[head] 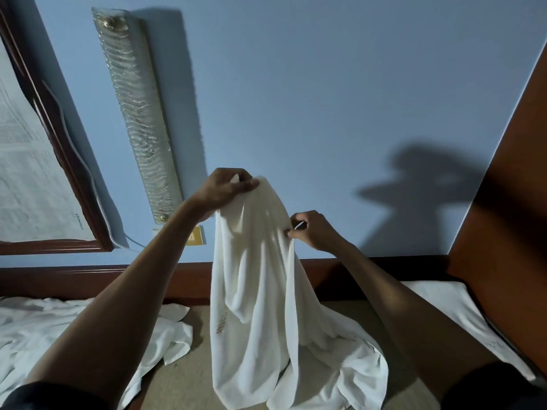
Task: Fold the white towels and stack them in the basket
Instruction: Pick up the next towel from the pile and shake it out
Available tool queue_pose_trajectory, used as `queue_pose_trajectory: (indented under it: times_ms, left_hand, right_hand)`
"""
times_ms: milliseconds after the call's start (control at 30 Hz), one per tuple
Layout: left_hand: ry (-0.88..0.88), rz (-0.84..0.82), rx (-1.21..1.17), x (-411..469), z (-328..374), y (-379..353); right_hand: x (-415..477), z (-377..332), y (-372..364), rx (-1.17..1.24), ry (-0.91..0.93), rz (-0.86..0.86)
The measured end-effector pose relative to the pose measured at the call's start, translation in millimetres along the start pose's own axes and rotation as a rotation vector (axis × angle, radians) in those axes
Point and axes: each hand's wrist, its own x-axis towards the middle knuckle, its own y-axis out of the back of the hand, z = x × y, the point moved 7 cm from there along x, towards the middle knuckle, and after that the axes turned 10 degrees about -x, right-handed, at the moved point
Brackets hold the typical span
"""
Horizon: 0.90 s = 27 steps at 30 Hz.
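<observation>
White terry cloth hangs in long folds at the centre: the towel (257,291) is lifted by its upper edge, while its lower part pools on the beige surface (192,380) beneath it. The left hand (228,187) is at the towel's highest point, fingers curled over the bunched cloth and gripping it. The right hand (310,232) is lower, at the towel's right edge, pinching the hem between thumb and fingertips. Left of the towel a rumpled heap of white towels (44,329) lies spread out, its nearest flap just beside the hanging cloth. Right of the towel, well apart, a flat folded towel (455,309) lies against a slanting wooden panel (509,202). Behind the towel a dark wooden rail (74,279) runs along the foot of a blue wall (296,84). Above and left of the towel a long ribbed glass lamp (136,108) is fixed to that wall, with a framed picture (29,173) farther left.
</observation>
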Motion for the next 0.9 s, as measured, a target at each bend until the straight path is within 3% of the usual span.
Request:
queue_pose_trajectory:
  times_ms: [100, 233, 367, 467, 600, 667, 900]
  left_hand:
    - [-0.026, 0.07, -0.068, -5.5, 1.0, 17.5]
    - [0.004, 0.205, -0.038, -11.6, -16.6, 48.4]
    - [0.168, 0.344, 0.349, -19.7, -45.4, 76.6]
    - [0.314, 0.151, 0.512, -26.1, -58.2, 59.3]
    - [0.302, -0.289, 0.189, -30.1, -33.6, -11.9]
    - [0.313, -0.398, 0.109, -27.7, -20.6, -35.9]
    - [0.253, -0.244, -0.026, -4.8, -12.5, -30.9]
  right_hand:
    - [0.5, 16.2, -28.2, -0.011, -0.057, -0.075]
    - [-0.1, 25.0, -43.2, 0.28, -0.166, -0.147]
    - [11.0, 9.0, -8.9, 0.345, -0.159, -0.037]
    - [20.5, -23.7, 21.7, 0.343, -0.056, -0.018]
    - [29.2, -65.9, 41.4, 0.274, 0.089, -0.144]
    - [27.0, -74.1, 49.6, 0.251, 0.126, -0.165]
    - [7.6, -42.3, 57.9, 0.267, 0.005, -0.143]
